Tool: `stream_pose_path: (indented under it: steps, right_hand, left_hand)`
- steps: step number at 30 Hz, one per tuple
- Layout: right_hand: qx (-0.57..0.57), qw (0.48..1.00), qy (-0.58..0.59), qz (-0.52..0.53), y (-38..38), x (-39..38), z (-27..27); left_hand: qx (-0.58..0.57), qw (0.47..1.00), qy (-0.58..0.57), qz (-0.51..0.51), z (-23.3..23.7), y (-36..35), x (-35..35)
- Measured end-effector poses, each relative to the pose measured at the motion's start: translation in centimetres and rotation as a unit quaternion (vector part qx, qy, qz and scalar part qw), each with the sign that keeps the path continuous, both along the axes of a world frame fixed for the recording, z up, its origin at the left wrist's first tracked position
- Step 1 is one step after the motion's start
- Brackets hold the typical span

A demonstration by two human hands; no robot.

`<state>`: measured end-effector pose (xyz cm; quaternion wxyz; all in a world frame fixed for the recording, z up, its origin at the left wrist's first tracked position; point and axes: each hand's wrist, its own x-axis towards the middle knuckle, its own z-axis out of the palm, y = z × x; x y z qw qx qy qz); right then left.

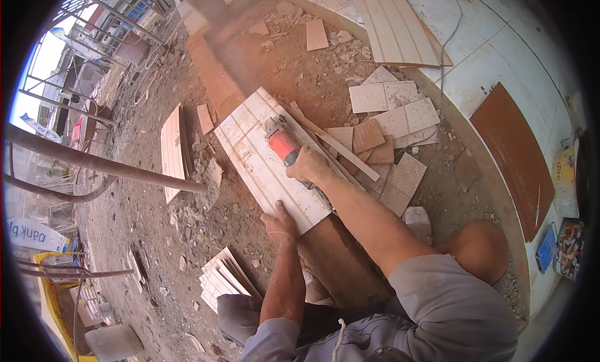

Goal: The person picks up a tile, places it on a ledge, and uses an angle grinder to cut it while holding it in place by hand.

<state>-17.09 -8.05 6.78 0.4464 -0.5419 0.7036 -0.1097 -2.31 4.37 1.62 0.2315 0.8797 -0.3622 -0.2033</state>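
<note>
A red and black angle grinder [283,143] lies along the face of a long, pale tile [250,165] with lengthwise lines. My right hand [309,164] is wrapped round the grinder's body. Its head points away from me, near the tile's far right side, and the disc cannot be made out. My left hand [279,223] grips the tile's near left edge, thumb on top and fingers partly hidden beneath. Under the tile runs a brown beam or block [344,262]. Dust [240,59] hangs in the air beyond the tile's far end.
Cut tile pieces [394,121] and a narrow strip [347,146] lie to the right. Tile stacks rest at left [174,153] and near my knee [226,277]. A metal pole [106,162] juts in from the left. A cord [445,49] crosses the tiled ledge [519,68].
</note>
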Motion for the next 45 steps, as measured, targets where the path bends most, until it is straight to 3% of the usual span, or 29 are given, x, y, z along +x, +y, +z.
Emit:
stream_pose_path:
  steps: [45]
  right_hand:
    - [0.008,1.0,-0.006,0.001,1.6,-0.6,0.0]
  left_hand:
    - [-0.005,1.0,-0.01,0.002,-0.2,0.0,0.1]
